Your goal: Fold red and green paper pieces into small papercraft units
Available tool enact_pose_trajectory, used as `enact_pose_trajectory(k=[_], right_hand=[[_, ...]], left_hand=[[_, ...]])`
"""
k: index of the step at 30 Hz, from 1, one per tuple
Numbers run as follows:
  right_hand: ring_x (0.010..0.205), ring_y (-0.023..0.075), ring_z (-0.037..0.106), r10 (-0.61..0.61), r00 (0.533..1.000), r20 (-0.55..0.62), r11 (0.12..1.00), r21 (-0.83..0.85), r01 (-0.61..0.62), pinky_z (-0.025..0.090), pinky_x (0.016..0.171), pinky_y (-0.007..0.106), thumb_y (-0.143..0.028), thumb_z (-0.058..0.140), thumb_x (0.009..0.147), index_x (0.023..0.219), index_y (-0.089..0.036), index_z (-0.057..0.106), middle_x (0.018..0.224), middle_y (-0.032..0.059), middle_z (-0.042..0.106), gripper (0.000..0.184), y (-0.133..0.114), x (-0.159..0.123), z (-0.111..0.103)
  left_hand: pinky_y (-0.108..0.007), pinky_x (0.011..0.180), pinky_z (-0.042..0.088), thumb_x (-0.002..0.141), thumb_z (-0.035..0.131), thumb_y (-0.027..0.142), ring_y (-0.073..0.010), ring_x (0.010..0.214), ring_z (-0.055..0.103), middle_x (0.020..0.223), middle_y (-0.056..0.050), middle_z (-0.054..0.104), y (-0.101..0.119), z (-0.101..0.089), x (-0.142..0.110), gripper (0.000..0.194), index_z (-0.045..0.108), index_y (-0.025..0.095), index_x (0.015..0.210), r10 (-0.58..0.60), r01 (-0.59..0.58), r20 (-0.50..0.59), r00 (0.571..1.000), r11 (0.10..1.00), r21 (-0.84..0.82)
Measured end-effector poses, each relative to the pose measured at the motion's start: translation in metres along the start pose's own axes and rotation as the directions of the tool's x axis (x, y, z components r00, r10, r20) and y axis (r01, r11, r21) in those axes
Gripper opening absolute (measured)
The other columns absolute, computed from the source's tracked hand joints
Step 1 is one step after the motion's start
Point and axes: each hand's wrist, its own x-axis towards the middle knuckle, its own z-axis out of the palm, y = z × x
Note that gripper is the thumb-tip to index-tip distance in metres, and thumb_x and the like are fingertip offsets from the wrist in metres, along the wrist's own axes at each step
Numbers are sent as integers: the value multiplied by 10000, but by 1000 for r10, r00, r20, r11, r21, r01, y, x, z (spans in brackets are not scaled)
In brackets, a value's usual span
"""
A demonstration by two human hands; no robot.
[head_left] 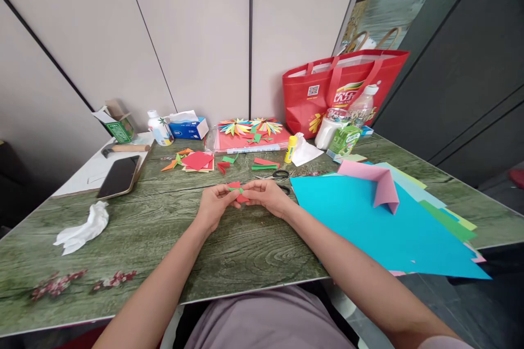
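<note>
Between my two hands, above the middle of the table, is a small folded piece of red and green paper (241, 197). My left hand (213, 204) pinches its left side, and my right hand (269, 196) pinches the right side. Fingertips cover part of the folds. Just behind my right hand lie black-handled scissors (280, 174), partly hidden by it. Further back are folded red and green strips (265, 164), a small red folded piece (223, 167) and a stack of red and yellowish paper squares (198, 161).
A large blue sheet (368, 218) with other coloured sheets under it covers the right side, a folded pink sheet (387, 185) on top. At the back stand a glue stick (291, 149), red bag (307, 101), tissue box (188, 129) and bottle (159, 129). Left lie a phone (119, 176) and hammer (126, 148).
</note>
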Motion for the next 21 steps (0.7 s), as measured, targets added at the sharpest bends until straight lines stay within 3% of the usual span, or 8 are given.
enact_pose_trajectory(k=[3,7,12,15,21], right_hand=[[511,78,556,-74,997,-13,997,-3,74,464,588,240,-281,775,502,703,-145,647,583,-28,631,275,0,0,0],[534,82,566,-106,990,91,992,74,100,465,593,238,-307,758,545,764,-162,641,633,-24,636,288,1,-1,0],[549,92,565,-150,988,39,987,-50,152,478,580,241,-341,728,579,756,-172,623,637,-28,624,266,6,2,1],[547,91,557,-189,982,12,977,-98,189,486,570,241,-348,708,600,732,-168,610,636,-29,613,244,9,4,0],[559,79,537,-224,974,45,962,-153,228,482,536,211,-339,691,627,738,-177,596,658,-37,586,218,5,3,-1]], left_hand=[[-209,448,383,546,746,280,-95,405,498,423,10,570,1,0,-1,198,608,141,517,12,-12,15,1000,1000,-18],[-202,458,389,562,745,270,-83,437,512,538,-11,626,3,-2,-3,172,641,134,578,-16,33,120,993,989,-143],[-232,502,448,521,769,261,-107,450,554,527,-16,638,2,-3,-1,186,651,125,566,-35,40,41,999,992,-116],[-268,580,502,538,761,271,-134,528,600,595,-31,666,1,-3,0,195,671,118,619,-71,78,56,996,988,-130],[-301,629,542,560,743,311,-128,568,596,598,-27,646,4,1,-1,236,683,100,646,-114,115,18,993,976,-185]])
